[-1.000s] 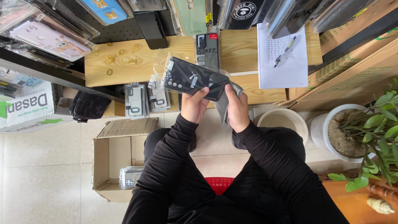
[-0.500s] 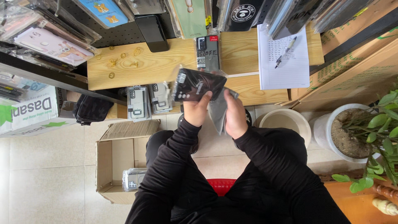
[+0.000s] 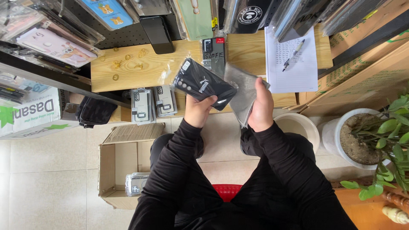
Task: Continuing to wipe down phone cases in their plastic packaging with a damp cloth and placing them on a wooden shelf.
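Already the left hand [image 3: 199, 111] is clamped on a black phone case [image 3: 203, 84] in a clear sleeve, held up over the near edge of the desk [image 3: 140, 70], while the right hand [image 3: 260, 106] is closed on a grey cloth [image 3: 241, 90] just beside it, touching or nearly touching the case's end. I judge the case is out and in hand, but whether the cloth has been used on it I cannot tell. Two stacks of packed cases [image 3: 151, 102] lie at the desk's edge, and more [image 3: 137, 184] lie in the open box [image 3: 111, 164] on the floor, so plenty looks left.
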